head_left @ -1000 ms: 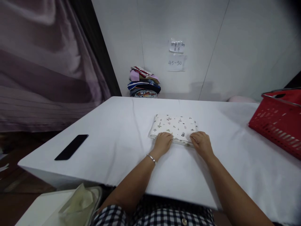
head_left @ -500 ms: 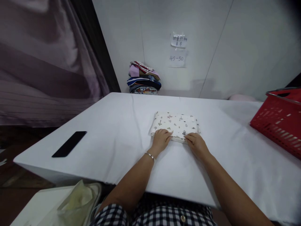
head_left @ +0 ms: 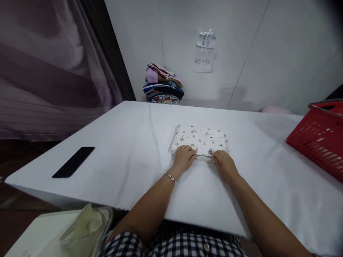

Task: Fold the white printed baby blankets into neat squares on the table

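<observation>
A folded white cloth with small plant-like prints lies flat in the middle of the white-covered table. Its layers show along the near edge. My left hand grips that edge near the left corner, fingers on top and thumb pointing inward. At the right end of the same edge, my right hand has its fingers closed on the cloth. Both thumbs are partly hidden by the fold. A silver bracelet circles my left wrist.
A black flat slab lies on the table's left side. At the right edge stands a red plastic basket. Behind the table, a stack of folded fabrics rests by the wall. A white bin sits below, front left.
Both hands stay at the near edge of the folded cloth, with only slight finger shifts. The whole view has tilted a little.
</observation>
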Tool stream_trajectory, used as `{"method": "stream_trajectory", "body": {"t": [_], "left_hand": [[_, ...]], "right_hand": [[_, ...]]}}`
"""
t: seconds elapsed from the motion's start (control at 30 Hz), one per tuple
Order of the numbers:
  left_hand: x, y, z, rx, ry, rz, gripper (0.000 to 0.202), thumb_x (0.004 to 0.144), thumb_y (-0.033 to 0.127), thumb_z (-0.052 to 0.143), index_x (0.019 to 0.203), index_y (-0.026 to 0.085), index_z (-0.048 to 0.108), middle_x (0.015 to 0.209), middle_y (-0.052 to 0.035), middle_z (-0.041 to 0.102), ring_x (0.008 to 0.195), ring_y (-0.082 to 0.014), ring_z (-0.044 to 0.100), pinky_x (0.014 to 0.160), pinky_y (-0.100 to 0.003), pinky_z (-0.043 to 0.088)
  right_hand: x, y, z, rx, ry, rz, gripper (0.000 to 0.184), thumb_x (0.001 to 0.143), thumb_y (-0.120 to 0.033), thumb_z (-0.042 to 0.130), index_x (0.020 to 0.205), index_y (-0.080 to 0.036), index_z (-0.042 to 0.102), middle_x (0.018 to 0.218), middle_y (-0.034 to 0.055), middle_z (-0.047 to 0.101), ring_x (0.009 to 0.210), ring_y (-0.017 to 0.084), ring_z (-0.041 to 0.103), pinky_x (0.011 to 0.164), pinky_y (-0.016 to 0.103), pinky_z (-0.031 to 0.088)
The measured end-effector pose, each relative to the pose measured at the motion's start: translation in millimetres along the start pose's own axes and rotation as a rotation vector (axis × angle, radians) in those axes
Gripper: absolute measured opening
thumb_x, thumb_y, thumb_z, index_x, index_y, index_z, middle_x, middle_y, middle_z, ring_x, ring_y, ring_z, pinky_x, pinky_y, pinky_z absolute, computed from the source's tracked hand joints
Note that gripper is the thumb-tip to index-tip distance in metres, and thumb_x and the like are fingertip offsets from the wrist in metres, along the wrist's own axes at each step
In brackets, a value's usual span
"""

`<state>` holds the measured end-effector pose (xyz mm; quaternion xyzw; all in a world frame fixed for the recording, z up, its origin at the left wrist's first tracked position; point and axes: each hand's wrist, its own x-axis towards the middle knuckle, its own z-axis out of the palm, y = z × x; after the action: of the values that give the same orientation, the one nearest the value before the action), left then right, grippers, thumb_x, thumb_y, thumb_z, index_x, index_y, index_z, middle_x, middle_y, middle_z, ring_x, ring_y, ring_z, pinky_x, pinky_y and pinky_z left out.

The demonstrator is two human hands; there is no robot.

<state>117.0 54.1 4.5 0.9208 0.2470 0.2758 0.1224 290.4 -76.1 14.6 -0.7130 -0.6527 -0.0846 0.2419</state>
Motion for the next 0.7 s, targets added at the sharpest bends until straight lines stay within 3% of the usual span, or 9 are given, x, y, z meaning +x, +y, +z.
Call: {"method": "stream_trajectory", "body": {"t": [0.3, 0.47, 0.57, 0.7], "left_hand": [[3.3, 2.9, -4.2, -0.027, -0.008, 0.002, 0.020, 0.089, 0.027, 0.048, 0.078, 0.022, 0.063, 0.084, -0.0021, 0.059, 0.086, -0.0171, 0.049, 0.080, -0.034, 0.035], [2.0, 3.2, -2.0, -0.050, -0.003, 0.012, 0.012, 0.087, 0.025, 0.051, 0.091, 0.023, 0.062, 0.090, -0.0030, 0.060, 0.090, -0.0179, 0.050, 0.082, -0.035, 0.036], [0.9, 4.7, 1.2, -0.075, 0.017, 0.045, 0.018, 0.087, 0.024, 0.052, 0.103, 0.023, 0.059, 0.097, -0.0034, 0.060, 0.095, -0.0179, 0.050, 0.084, -0.035, 0.037], [0.4, 5.9, 5.3, -0.101, 0.014, 0.069, 0.016, 0.087, 0.023, 0.051, 0.100, 0.023, 0.060, 0.097, -0.0026, 0.060, 0.095, -0.0173, 0.050, 0.084, -0.034, 0.037]], "right_hand": [[-1.5, 1.8, -3.6, 0.104, -0.064, 0.002, 0.024, 0.091, -0.028, 0.037, 0.093, -0.023, 0.061, 0.091, 0.0068, 0.061, 0.084, 0.020, 0.052, 0.073, 0.034, 0.042], [-0.9, 2.9, -3.5, 0.142, -0.059, 0.017, 0.023, 0.089, -0.031, 0.042, 0.096, -0.024, 0.063, 0.092, 0.0066, 0.062, 0.086, 0.021, 0.053, 0.074, 0.034, 0.043], [-0.6, 3.2, -2.3, 0.183, -0.037, 0.049, 0.024, 0.090, -0.031, 0.041, 0.092, -0.023, 0.063, 0.090, 0.0058, 0.062, 0.085, 0.020, 0.054, 0.073, 0.033, 0.043], [-0.4, 2.6, -3.1, 0.226, -0.048, 0.063, 0.025, 0.091, -0.031, 0.039, 0.088, -0.023, 0.062, 0.086, 0.0047, 0.061, 0.084, 0.019, 0.053, 0.073, 0.032, 0.042]]}}
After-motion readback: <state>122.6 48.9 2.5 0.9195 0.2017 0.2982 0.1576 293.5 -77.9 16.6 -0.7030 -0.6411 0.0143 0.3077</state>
